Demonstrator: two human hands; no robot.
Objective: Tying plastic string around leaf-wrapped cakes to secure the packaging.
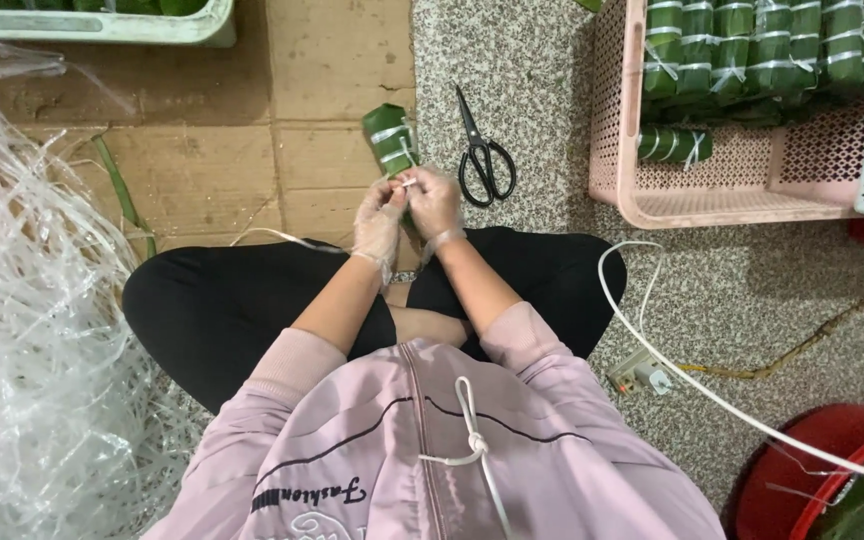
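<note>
A green leaf-wrapped roll [389, 139] lies on the floor in front of my knees, bound with pale plastic string. My left hand [378, 218] and my right hand [434, 202], both in thin clear gloves, meet at the roll's near end. Each hand pinches an end of the string [408, 183] and the two ends cross between my fingers. A loose length of the same string [277, 237] trails left over my black trouser leg.
Black scissors [484, 158] lie just right of the roll. A pink plastic crate [742, 190] at the upper right holds several tied green rolls. A heap of clear plastic strips [32, 330] fills the left. A white cable [712, 390], a wall socket block [640, 374] and a red tub [812, 470] sit at right.
</note>
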